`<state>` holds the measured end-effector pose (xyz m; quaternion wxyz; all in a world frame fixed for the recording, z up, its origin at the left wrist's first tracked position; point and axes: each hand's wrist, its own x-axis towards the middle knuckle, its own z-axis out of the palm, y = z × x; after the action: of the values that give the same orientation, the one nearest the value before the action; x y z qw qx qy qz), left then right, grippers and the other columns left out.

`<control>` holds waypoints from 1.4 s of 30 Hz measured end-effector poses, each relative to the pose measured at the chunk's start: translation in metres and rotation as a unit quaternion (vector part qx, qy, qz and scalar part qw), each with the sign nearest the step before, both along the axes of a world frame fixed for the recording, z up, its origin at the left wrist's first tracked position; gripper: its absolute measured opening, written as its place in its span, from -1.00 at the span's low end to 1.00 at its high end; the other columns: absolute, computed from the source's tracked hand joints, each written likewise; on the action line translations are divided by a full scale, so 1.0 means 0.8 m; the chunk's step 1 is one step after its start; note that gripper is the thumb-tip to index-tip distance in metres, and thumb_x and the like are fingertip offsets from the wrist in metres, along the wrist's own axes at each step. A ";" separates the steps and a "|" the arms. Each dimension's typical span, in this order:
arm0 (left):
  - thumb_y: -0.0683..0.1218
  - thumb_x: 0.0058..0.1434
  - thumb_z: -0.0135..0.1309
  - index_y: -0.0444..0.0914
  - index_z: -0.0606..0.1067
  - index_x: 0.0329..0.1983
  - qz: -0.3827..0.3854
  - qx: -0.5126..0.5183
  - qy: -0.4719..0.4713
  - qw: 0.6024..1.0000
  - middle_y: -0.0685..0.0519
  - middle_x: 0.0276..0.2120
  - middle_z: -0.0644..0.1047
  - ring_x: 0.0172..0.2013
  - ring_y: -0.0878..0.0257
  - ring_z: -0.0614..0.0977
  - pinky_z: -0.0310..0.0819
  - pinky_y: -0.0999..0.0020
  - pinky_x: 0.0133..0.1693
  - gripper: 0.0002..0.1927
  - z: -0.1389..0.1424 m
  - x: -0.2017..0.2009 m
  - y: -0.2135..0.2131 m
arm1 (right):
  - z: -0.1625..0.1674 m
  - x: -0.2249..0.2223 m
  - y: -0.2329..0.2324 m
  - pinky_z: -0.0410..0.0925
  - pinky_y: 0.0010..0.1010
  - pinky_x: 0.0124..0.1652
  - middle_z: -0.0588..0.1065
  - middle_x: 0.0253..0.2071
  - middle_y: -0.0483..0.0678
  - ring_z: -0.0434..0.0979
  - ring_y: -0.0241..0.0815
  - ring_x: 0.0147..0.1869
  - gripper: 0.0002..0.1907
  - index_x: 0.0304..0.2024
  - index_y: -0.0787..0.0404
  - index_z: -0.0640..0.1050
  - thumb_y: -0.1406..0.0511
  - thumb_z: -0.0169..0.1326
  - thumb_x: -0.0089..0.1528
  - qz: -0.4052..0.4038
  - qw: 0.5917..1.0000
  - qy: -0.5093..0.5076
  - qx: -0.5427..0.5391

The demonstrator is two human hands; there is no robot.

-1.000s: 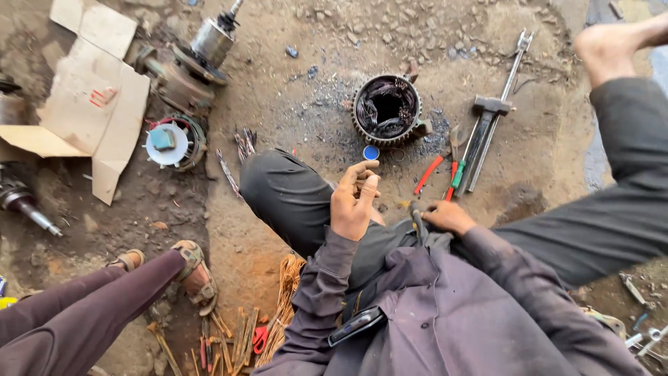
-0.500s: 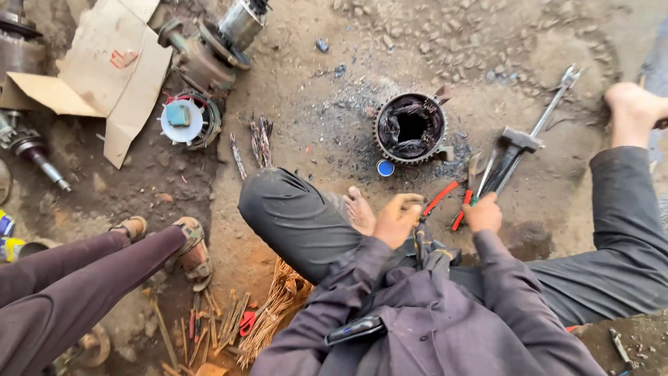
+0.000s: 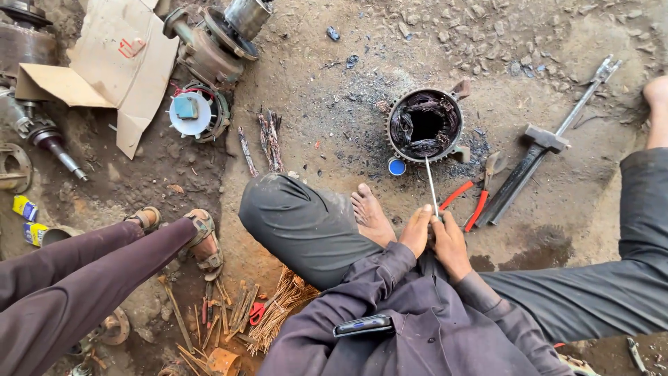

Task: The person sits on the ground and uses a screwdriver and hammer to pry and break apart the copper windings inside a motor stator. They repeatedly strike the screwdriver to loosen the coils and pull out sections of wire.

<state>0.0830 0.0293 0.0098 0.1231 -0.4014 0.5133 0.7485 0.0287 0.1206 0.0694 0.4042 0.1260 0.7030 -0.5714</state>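
both the left hand (image 3: 416, 230) and right hand (image 3: 445, 240) close around a thin metal rod (image 3: 431, 186), steadying its tip toward the burnt motor stator (image 3: 425, 125) on the ground.

Soft, even daylight falls from overhead; shadows are faint, nothing glares, focus is sharp, and wide-angle bending shows at the edges.

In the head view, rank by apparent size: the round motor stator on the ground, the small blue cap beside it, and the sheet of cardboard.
1. Cardboard sheet, clearly largest.
2. Round motor stator.
3. Blue cap, clearly smallest.
All lie on the ground, so camera nearness hardly matters.
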 end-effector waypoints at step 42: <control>0.22 0.28 0.12 -0.31 0.49 -0.60 0.036 -0.179 -0.118 0.976 0.00 -0.68 0.48 -0.61 0.17 0.52 0.37 0.16 -0.46 -0.45 -0.006 -0.045 0.005 | -0.099 -0.160 0.083 0.46 -0.06 -0.26 0.47 -0.42 -0.01 0.59 0.09 -0.25 -0.66 -0.18 0.28 0.47 0.19 0.24 0.15 -0.201 0.966 -0.030 0.159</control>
<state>0.0471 0.0335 0.0050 0.0821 -0.5206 0.6058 0.5960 -0.0994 0.1866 -0.0097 0.2761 0.3445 0.7327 -0.5180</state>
